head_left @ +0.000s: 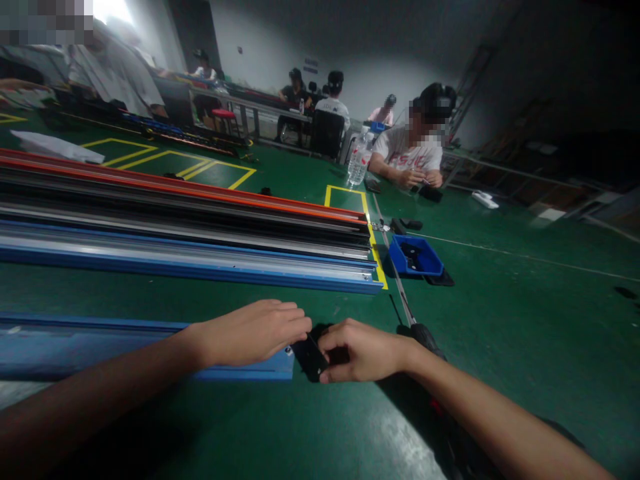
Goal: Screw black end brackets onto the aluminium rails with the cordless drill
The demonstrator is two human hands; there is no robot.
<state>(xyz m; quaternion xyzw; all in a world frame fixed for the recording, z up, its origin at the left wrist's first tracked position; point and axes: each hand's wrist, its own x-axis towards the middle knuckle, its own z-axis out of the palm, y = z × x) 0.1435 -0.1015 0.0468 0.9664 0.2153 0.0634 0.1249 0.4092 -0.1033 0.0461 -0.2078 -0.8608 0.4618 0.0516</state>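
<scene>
Left hand: the left hand is reaching in over the near blue profile, its fingers bending close together and clamping the upper end of a small black piece; its thumb is hiding from view
Right hand: the right hand is curling round, its thumb and forefinger gripping the right side of the same piece
Black piece: it is slanting between the two hands, just beside the right end of the near blue profile
Profile row: long orange, black, silver and blue profiles are lying side by side beyond the hands
Blue bin: the open blue bin is standing past the right hand, holding dark parts
Black tool: a black tool is lying partly under the right forearm
Green surface: the green surface is bearing all of these, with yellow lines running across it
Across: a seated person is holding small parts near two clear bottles
</scene>
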